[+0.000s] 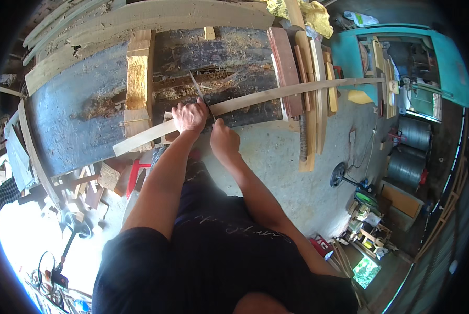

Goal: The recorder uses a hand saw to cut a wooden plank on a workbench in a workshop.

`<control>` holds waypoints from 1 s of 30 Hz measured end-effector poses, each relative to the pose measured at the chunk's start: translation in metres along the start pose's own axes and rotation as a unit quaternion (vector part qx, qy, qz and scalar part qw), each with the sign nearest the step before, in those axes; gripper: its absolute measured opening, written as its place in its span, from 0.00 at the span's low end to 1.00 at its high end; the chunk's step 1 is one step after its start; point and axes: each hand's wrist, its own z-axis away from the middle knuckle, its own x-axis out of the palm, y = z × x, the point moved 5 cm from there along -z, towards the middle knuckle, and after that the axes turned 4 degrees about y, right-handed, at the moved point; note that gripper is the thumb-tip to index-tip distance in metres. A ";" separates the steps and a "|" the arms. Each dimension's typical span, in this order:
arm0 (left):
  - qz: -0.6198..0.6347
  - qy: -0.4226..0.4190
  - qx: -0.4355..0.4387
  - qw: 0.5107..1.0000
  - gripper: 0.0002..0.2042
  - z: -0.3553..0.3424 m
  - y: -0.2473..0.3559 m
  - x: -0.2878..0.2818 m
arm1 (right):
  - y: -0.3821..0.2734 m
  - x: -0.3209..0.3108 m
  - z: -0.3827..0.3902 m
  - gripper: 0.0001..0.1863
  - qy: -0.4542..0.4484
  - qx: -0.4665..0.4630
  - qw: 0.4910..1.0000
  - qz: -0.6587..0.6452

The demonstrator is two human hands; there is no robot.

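A long, thin wooden strip (268, 96) runs slantwise over the dark, worn workbench (82, 125), its left end jutting past the front edge. My left hand (190, 116) lies over the strip with fingers curled round it, pressing it down. Just right of those fingers, a narrow metal blade, which looks like a hand saw (197, 83), crosses the strip with its tip pointing away. My right hand (225, 137) is closed in a fist at the saw's near end, in front of the bench edge; the fist hides the grip. A rough wooden block (138, 68) lies under the strip's left part.
Stacked boards (287, 76) lie across the bench's right end, under the strip. A small wood piece (209, 33) sits at the back. Beyond the right end stands a turquoise machine (451, 63). Wood offcuts (109, 175) and a red stool (135, 175) are below left.
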 end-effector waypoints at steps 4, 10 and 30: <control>-0.017 -0.007 -0.017 1.000 0.25 0.001 -0.016 -0.001 | -0.005 -0.004 0.016 0.10 -0.044 0.028 0.998 -0.021; -0.013 -0.010 -0.011 1.000 0.25 0.001 -0.012 0.004 | 0.013 0.015 0.030 0.10 -0.031 0.015 0.999 -0.015; -0.021 0.052 -0.009 0.998 0.24 0.011 -0.008 -0.003 | 0.009 0.025 0.021 0.09 0.074 -0.029 0.994 -0.075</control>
